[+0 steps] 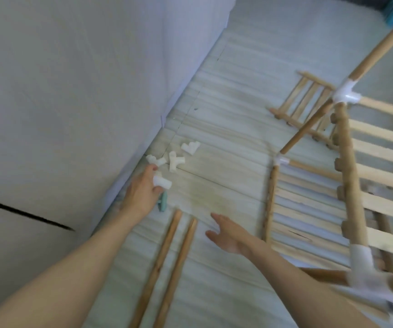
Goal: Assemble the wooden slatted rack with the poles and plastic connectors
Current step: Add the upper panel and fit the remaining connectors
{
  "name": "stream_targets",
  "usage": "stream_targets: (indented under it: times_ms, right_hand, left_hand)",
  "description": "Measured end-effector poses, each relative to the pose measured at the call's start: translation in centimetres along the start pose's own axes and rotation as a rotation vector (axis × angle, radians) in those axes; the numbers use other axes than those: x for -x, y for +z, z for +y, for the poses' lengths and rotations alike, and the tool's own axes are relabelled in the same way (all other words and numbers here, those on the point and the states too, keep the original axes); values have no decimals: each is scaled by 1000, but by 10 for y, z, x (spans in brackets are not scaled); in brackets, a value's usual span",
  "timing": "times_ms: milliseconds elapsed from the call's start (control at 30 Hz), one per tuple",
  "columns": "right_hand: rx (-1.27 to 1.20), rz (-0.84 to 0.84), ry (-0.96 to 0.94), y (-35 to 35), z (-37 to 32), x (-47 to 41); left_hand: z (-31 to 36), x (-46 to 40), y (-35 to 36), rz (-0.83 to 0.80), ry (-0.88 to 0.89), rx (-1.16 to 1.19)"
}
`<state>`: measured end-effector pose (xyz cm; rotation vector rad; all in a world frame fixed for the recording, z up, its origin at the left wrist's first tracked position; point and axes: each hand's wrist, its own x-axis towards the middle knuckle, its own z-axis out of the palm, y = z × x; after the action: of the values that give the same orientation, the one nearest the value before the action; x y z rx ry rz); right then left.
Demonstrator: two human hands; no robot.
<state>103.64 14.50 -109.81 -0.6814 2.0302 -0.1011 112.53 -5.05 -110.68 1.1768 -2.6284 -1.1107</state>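
My left hand (143, 189) grips a white plastic connector (162, 182) just above the floor, near the wall. Three more white connectors (175, 162) lie loose on the floor beyond it. Two loose wooden poles (167, 261) lie side by side between my arms. My right hand (226, 233) hovers open over the floor, fingers straight, holding nothing. The partly built rack (351, 176) stands at the right, with slatted shelves, upright poles and white connectors (345, 94) at its corners.
A white wall or panel (72, 102) runs along the left. A small teal object (163, 202) lies under my left hand. A separate slatted panel (304, 102) lies on the floor behind the rack. The floor is pale striped tile.
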Motion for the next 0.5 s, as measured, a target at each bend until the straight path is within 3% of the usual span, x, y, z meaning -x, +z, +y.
stream_targets:
  times_ms: [133,333,500]
  right_hand:
    - [-77,85,-13,-24,-25,67]
    - [-177,375,-227,-73,-59,199]
    - [-467,589,-367,-97,-62,306]
  left_hand:
    - [63,47,-41,56,30,147]
    - [156,124,-121,181,224,243]
    - [235,188,-160,204,367,400]
